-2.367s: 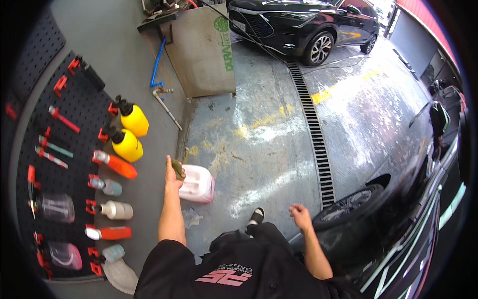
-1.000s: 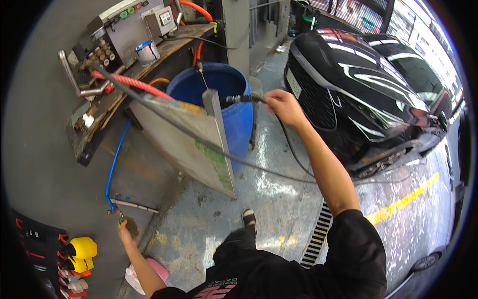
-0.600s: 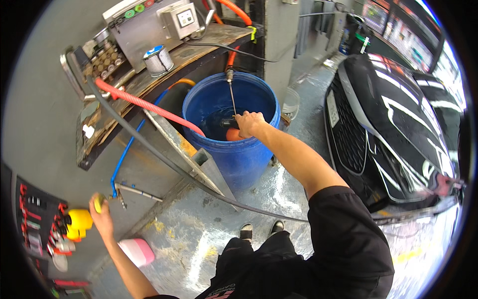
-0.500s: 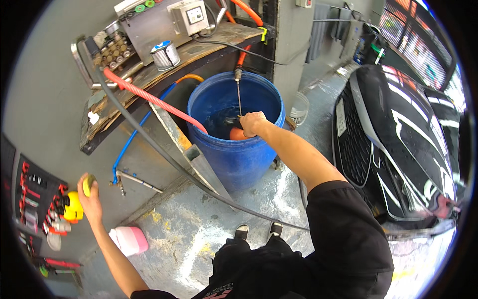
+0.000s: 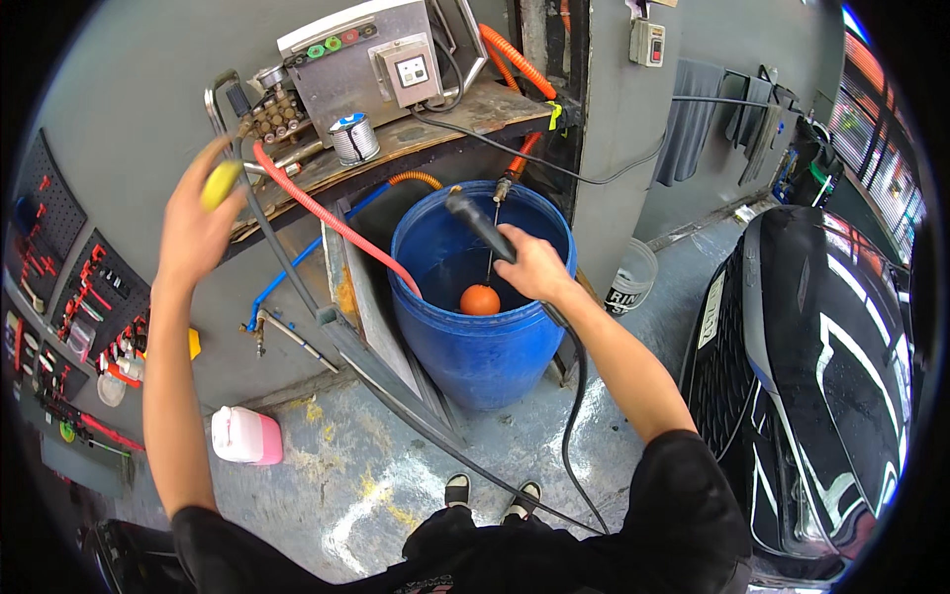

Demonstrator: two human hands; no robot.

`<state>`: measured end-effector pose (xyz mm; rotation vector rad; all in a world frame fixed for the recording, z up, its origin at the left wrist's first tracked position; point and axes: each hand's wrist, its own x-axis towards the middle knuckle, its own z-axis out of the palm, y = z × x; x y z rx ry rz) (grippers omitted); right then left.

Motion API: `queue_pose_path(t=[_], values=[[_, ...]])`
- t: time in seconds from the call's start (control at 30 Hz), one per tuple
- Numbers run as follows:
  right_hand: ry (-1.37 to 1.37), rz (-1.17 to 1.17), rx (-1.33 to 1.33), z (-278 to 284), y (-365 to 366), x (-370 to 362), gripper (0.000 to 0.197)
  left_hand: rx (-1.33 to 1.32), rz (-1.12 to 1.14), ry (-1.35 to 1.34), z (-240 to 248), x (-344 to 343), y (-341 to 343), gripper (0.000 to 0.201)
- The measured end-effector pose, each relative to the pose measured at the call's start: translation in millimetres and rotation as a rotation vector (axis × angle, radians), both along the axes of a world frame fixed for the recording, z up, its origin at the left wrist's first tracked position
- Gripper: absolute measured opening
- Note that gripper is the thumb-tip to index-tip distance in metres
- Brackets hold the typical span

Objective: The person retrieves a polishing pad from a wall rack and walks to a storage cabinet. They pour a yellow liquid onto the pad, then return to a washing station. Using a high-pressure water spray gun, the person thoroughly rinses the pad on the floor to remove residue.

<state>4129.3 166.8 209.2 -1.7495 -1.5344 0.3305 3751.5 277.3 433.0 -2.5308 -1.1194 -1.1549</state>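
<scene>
My left hand (image 5: pixel 198 230) is raised at the left, blurred by motion, with its fingers closed on a yellow sponge (image 5: pixel 222 184). My right hand (image 5: pixel 536 267) grips a black spray gun (image 5: pixel 479 224) with a brass-coloured tip. The gun points up and left over the mouth of a blue barrel (image 5: pixel 485 361). From below my right hand a black hose (image 5: pixel 576 406) runs down to the floor. Inside the barrel there is dark water, and an orange float ball (image 5: pixel 480 300) hangs at a thin rod under the filling valve (image 5: pixel 504 185).
On a wooden shelf (image 5: pixel 426 139) stand a metal pump unit (image 5: pixel 346 74) and a spool of wire (image 5: pixel 353 140). A pink hose (image 5: pixel 332 220) drops into the barrel. A pink-and-white canister (image 5: pixel 245 436) stands on the floor. To the right are a clear bucket (image 5: pixel 633 279) and a black car (image 5: pixel 831 366).
My right hand has lifted the spray gun out of the barrel's mouth. My left hand has swung up with the sponge, toward the pump. The view has shifted, and the float ball now shows fully.
</scene>
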Motion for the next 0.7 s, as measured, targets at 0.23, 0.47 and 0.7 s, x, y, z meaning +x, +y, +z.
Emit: queue_pose_path(t=[0.23, 0.47, 0.7], values=[[0.202, -0.224, -0.115, 8.7, -122.2, 45.8, 0.078, -0.083, 0.285, 0.724, 9.5, 195.3, 43.2, 0.081], [0.54, -0.441, -0.196, -132.1, -245.6, 123.4, 0.033, -0.263, 0.386, 0.659, -20.9, 268.3, 73.2, 0.089], [0.659, -0.552, -0.234, -207.3, -320.5, 115.2, 0.045, -0.22, 0.441, 0.612, -33.0, 268.4, 99.4, 0.091]])
